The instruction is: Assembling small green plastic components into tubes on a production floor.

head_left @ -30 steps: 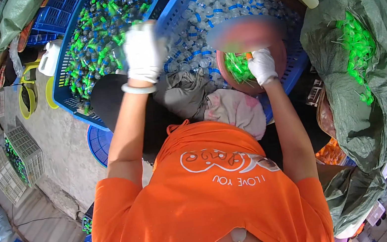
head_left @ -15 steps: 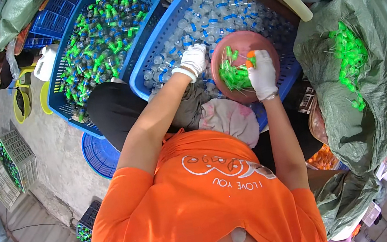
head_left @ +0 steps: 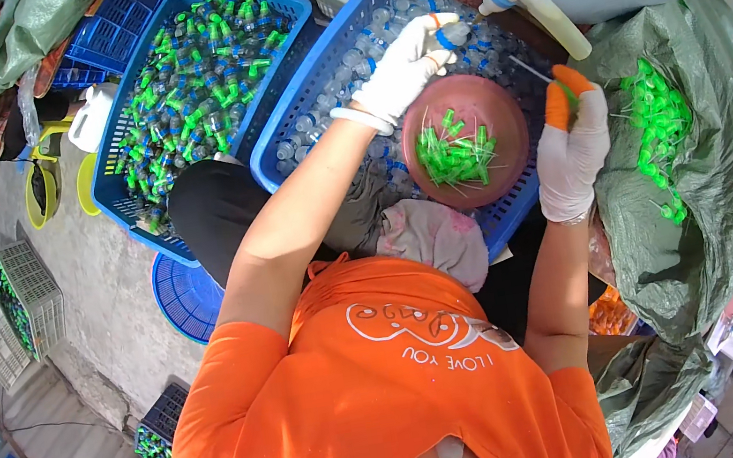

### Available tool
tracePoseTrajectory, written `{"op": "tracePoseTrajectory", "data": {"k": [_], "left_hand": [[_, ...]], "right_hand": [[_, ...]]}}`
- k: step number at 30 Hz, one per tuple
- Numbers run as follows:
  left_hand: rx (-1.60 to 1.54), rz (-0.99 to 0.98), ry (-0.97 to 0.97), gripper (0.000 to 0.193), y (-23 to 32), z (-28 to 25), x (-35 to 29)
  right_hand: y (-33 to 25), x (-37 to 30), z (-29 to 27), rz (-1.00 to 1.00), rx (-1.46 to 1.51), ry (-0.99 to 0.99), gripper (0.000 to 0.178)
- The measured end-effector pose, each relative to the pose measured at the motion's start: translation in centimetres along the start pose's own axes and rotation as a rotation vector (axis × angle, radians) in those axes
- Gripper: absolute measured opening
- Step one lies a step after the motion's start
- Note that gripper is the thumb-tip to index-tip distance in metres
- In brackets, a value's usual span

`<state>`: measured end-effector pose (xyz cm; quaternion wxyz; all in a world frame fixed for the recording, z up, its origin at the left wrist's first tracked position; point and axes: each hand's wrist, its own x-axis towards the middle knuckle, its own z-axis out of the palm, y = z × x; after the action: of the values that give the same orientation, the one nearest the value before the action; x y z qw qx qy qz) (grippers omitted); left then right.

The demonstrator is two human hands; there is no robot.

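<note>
My left hand (head_left: pixel 405 72), in a white glove, pinches a small clear bottle (head_left: pixel 454 35) with a blue ring above the right blue basket (head_left: pixel 309 100). That basket is full of similar clear bottles (head_left: pixel 358 48). My right hand (head_left: pixel 570 146), gloved in white with orange fingertip covers, holds a green pump top (head_left: pixel 566 92) with a thin clear tube. The tube's end points toward the bottle but stays apart from it. Between my hands a pink bowl (head_left: pixel 515 145) rests on the bottles, holding several green tops (head_left: pixel 458 156) with tubes.
A second blue basket (head_left: pixel 107 173) at left holds dark bottles with green tops. On the right, more green tops (head_left: pixel 662 123) lie on green woven sheeting (head_left: pixel 723 138). A pale spray bottle (head_left: pixel 555 16) lies behind. A crumpled cloth (head_left: pixel 434 238) covers my lap.
My right hand has left the bowl and moved right with a green top. My left hand has risen from the basket, now holding a clear bottle.
</note>
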<state>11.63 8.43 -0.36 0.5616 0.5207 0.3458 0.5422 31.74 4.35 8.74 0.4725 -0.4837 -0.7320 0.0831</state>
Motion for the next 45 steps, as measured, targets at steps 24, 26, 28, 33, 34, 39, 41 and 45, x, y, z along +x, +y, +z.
{"op": "tracePoseTrajectory", "data": {"k": [24, 26, 28, 33, 34, 39, 41, 45], "left_hand": [[-0.1, 0.013, 0.057, 0.037, -0.1, 1.9, 1.9], [-0.101, 0.019, 0.052, 0.037, -0.3, 1.9, 2.0], [-0.102, 0.028, 0.045, 0.037, -0.4, 1.9, 2.1], [-0.087, 0.038, 0.076, 0.036, -0.2, 2.0, 2.1], [-0.073, 0.035, 0.073, 0.036, -0.4, 2.0, 2.1], [0.141, 0.091, 0.094, 0.035, -1.2, 1.6, 1.2], [0.232, 0.117, 0.103, 0.035, -1.0, 1.6, 0.7], [0.113, 0.055, -0.078, 0.035, -0.2, 2.2, -1.9]], "right_hand": [[-0.2, 1.9, 0.1, 0.146, -0.034, -0.049, 0.025], [-0.3, 2.0, 0.0, 0.166, -0.054, -0.059, 0.025], [-0.2, 2.0, 0.0, 0.177, -0.047, -0.063, 0.025], [-0.4, 2.0, -0.2, 0.206, -0.081, -0.082, 0.025], [-0.6, 2.0, -0.2, 0.204, -0.08, -0.08, 0.025], [-1.7, 1.6, -0.1, 0.106, -0.01, 0.048, 0.025], [-1.7, 0.8, 0.0, 0.139, 0.05, 0.107, 0.025], [-1.7, -0.3, 0.9, 0.159, -0.08, -0.059, 0.023]]}}
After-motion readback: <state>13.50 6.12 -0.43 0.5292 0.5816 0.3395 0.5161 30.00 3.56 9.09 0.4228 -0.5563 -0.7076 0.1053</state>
